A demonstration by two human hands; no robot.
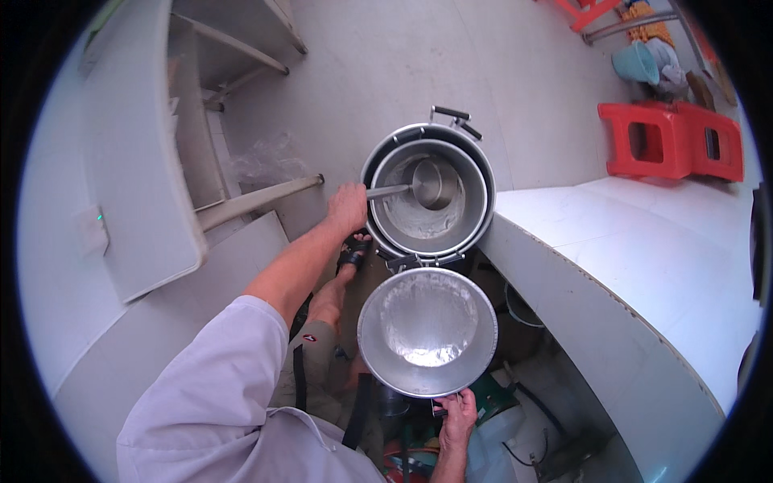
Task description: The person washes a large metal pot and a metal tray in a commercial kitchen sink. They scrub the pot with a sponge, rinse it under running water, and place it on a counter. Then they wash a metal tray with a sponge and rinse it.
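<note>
My left hand [348, 207] is closed around the handle of a large metal ladle [436, 184]. The ladle's round bowl lies over the inside of a metal pot [395, 223] with whitish residue on its bottom. That pot sits inside a larger pot [490, 199], which has black-gripped handles. Closer to my body, my right hand [457, 410] grips a handle at the near rim of another metal pot [426, 356]. This pot is tilted so that its shiny interior faces up at me. Its far rim is close to the nested pots, and whether they touch I cannot tell.
A white counter [616, 241] runs along the right, with a hose [537, 404] and containers beneath it. Red plastic stools [670, 142] and a light-blue bucket [635, 63] stand at upper right. A table [145, 151] with pale legs is on the left, a clear plastic bag [269, 158] beside it.
</note>
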